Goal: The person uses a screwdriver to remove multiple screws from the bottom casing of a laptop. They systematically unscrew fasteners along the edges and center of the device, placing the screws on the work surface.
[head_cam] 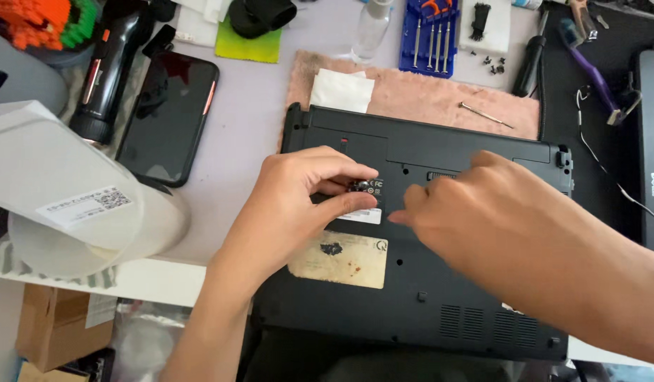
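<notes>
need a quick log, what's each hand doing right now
Left hand: fingers pinched on the laptop's underside, nothing held.
Right hand: blurred, cannot tell.

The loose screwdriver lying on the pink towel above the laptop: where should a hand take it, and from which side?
Probably at the thicker handle end of the screwdriver, toward its left, coming from above with a fingertip pinch. It lies flat and slanted on the pink towel, thin all along, with bare towel around it, so nothing blocks a pinch across it. Both the left hand and right hand are on the laptop.
</notes>
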